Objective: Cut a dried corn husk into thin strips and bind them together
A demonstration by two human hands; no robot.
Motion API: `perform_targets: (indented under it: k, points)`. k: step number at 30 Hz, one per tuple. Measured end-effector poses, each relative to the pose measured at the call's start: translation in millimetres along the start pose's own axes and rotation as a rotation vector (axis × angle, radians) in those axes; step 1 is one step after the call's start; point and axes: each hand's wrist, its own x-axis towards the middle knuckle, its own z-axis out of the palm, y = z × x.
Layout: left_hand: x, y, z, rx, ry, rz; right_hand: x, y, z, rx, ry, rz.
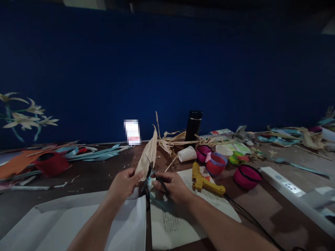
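Observation:
My left hand (124,186) pinches the lower end of a pale, dried corn husk (148,155), which stands upright with its pointed tip at the top. Close on its right, my right hand (174,186) is closed around a pair of dark scissors (162,182). Their blades point up and left and overlap the husk's edge; I cannot tell whether they are cutting into it. Beneath my right hand lies a printed sheet (170,228), with a yellow glue gun (206,182) on its right side. White paper (78,219) spreads under my left forearm.
A black flask (194,127) stands at the back beside loose husk strips (167,141). A white cup (187,154), ribbon rolls (247,177) and a power strip (282,183) are on the right. Left are light-blue ribbons (102,152), a red roll (51,164) and husk-like flowers (23,120).

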Motion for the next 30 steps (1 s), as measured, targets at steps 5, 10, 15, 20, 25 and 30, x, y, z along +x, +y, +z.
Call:
perform_targets:
  k: [5,10,15,20,25,30]
  points:
    - [1,-2,-2.0,0.019,-0.030,0.009,2,2,-3,-0.080,0.020,-0.022]
    - [0,-3,-2.3,0.014,-0.008,0.027,3,5,-4,-0.089,0.029,-0.039]
    - [-4,3,-1.6,-0.107,-0.002,-0.008,2,2,-2,-0.094,0.035,-0.039]
    - [-5,5,-0.7,-0.130,0.016,-0.019,0,1,-1,-0.098,0.027,-0.051]
    - [-5,6,-0.9,-0.129,0.003,-0.014,1,2,-2,-0.106,0.017,-0.051]
    - [-5,6,-0.4,-0.086,-0.010,0.002,3,4,-2,-0.081,0.034,-0.039]
